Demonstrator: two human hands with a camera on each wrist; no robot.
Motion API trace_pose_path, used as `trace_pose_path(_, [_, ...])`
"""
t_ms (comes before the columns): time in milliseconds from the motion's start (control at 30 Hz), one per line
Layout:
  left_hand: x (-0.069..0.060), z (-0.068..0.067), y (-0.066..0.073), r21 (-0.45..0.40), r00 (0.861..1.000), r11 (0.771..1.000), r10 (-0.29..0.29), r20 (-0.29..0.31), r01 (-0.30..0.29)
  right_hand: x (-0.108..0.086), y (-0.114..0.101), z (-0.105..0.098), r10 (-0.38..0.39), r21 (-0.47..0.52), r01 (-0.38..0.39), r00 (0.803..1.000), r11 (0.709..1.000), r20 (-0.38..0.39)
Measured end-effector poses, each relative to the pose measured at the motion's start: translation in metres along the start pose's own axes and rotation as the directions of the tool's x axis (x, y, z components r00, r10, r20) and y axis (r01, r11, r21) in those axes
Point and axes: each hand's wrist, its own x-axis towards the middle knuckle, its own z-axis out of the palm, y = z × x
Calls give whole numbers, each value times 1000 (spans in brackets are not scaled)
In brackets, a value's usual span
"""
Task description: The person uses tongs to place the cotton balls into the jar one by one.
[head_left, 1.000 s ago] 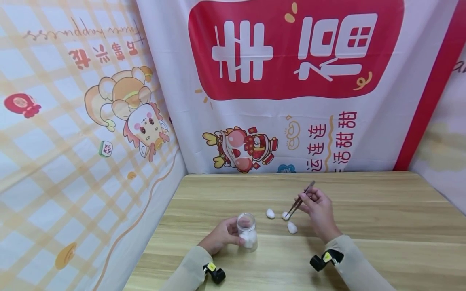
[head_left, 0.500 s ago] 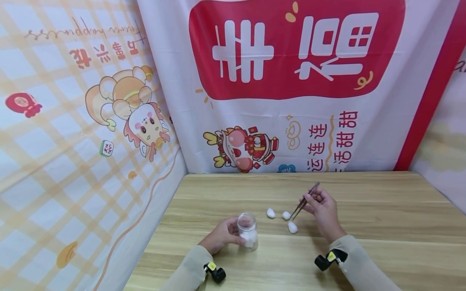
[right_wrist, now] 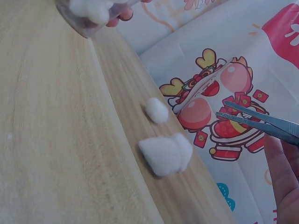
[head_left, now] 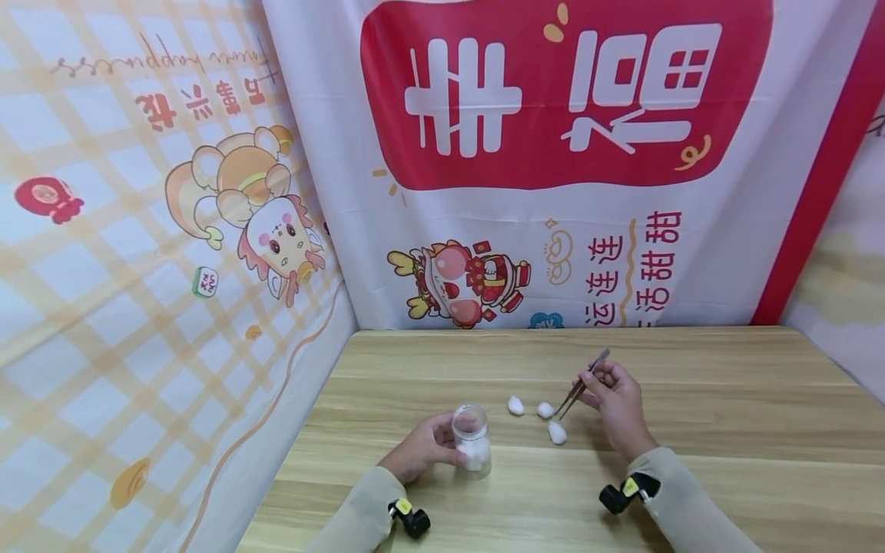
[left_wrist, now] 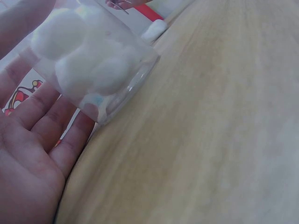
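My left hand point(head_left: 423, 448) grips a clear jar point(head_left: 472, 442) that stands on the table; several white cotton balls point(left_wrist: 74, 70) lie inside it. In my right hand point(head_left: 620, 408) are metal tweezers point(head_left: 582, 384), held between thumb and fingers, tips apart with nothing between them. Three white cotton balls lie on the table between jar and tweezers: a left one point(head_left: 515, 405), a middle one point(head_left: 545, 410) and a nearer one point(head_left: 557, 433). The tweezer tips hover just right of the middle ball and above the nearer one.
The wooden table point(head_left: 747, 415) reaches back to a white cloth point(head_left: 553, 207) printed with red and white characters and a cartoon figure. A checked cloth point(head_left: 138, 307) hangs along the left side. Each wrist wears a small black camera point(head_left: 415, 523).
The tweezers have left the middle cotton ball and moved slightly right and nearer to me, with the right hand. The left hand and jar have stayed in place.
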Motion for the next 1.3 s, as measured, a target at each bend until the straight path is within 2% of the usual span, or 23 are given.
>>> trace_pose_path(500, [1, -1, -2, -10, 1000, 1000, 10, 5, -10, 3, 11, -7, 27, -62, -30, 998, 998, -61])
trace_pose_path(1300, [1, 0, -1, -13, 1000, 1000, 12, 4, -12, 8, 27, -11, 77, -110, -85, 994, 990, -80])
